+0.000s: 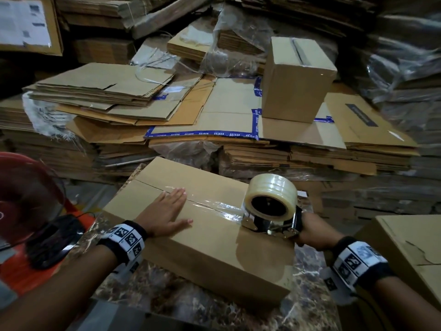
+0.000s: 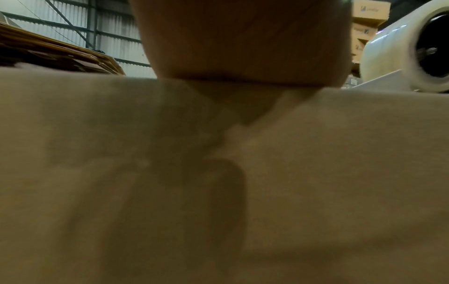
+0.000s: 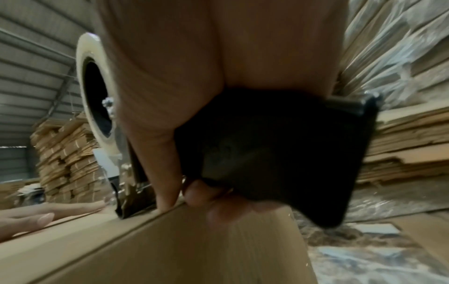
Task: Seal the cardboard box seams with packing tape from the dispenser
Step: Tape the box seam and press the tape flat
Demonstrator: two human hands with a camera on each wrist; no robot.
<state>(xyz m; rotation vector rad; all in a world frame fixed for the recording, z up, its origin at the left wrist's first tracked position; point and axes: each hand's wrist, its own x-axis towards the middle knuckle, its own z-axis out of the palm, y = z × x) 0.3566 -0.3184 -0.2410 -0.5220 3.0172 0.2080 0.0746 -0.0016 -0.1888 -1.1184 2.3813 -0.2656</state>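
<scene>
A flat brown cardboard box [image 1: 210,249] lies on a marbled tabletop [image 1: 167,292]. Clear tape [image 1: 214,206] runs along part of its centre seam. My left hand [image 1: 167,212] lies flat on the box top with straight fingers, just left of the taped stretch; its palm [image 2: 243,38] fills the left wrist view. My right hand [image 1: 315,235] grips the black handle [image 3: 279,153] of the tape dispenser [image 1: 272,218], which sits at the box's right edge with its clear tape roll [image 1: 272,194] upright. The roll [image 3: 92,92] also shows in the right wrist view.
Stacks of flattened cartons [image 1: 167,108] rise behind the table, with an upright small box [image 1: 296,80] on them. Another carton [image 1: 410,254] stands at the right. A red fan [image 1: 26,199] sits at the left. Plastic-wrapped bundles [image 1: 401,56] fill the right background.
</scene>
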